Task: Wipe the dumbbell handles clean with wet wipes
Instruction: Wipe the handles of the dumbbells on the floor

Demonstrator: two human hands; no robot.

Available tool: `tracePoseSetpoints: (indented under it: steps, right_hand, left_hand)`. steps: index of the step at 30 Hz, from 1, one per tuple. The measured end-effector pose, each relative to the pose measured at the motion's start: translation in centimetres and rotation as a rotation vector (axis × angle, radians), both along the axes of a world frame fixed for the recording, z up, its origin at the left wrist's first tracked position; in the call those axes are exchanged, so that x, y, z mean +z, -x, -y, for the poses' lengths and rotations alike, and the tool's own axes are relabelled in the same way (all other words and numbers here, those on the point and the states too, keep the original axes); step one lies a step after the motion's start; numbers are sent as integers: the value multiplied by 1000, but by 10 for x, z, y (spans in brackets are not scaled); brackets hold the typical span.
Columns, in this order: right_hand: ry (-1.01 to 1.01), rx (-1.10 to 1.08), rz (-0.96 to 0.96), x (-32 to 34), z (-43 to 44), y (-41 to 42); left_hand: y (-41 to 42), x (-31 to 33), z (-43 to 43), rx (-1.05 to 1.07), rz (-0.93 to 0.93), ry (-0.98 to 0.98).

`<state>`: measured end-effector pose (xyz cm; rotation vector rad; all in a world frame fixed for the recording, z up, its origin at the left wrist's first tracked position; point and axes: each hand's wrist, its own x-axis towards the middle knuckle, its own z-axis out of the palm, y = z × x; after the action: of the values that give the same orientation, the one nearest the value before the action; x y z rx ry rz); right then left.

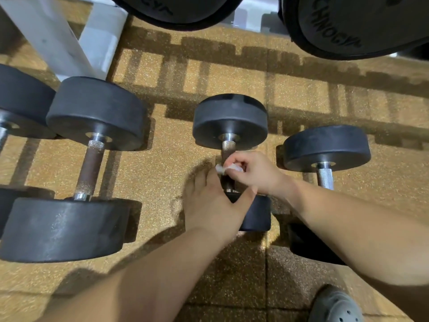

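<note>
Where the wipe (224,168) sits, the handle (228,148) looks brown.

Black dumbbell heads (229,123); rusty brown handle (89,167); white wipe (221,168); speckled tan floor (301,96); grey shoe (336,305)

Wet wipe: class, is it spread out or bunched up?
Bunched up: the wet wipe shows as a crumpled wad pinched by the right hand.

Four dumbbells lay on the floor (162,159): cut-off dumbbell (21,101), large dumbbell (89,168), middle dumbbell (229,117), right dumbbell (326,147). Two bigger weights (359,24) showed above. One wipe (219,168), one shoe (336,305), two hands: left hand (209,205), right hand (253,173).
</note>
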<state>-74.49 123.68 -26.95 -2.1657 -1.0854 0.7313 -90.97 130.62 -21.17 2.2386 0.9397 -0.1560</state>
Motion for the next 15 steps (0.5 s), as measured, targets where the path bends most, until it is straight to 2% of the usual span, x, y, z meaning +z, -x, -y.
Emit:
tracePoseSetpoints:
  steps: [2, 4, 10, 12, 15]
  right_hand:
    - [14, 59, -121, 3, 3, 2]
    - [0, 33, -153, 7, -1, 4]
    - [-62, -386, -107, 3, -33, 10]
    - [-72, -347, -192, 0, -37, 23]
    - [-46, -136, -339, 0, -30, 33]
  left_hand:
    - [6, -6, -7, -16, -13, 3]
    - [10, -9, -14, -14, -16, 30]
    - [30, -14, -38, 47, 112, 181]
    - [41, -19, -56, 37, 102, 142]
    - [54, -20, -80, -17, 85, 28]
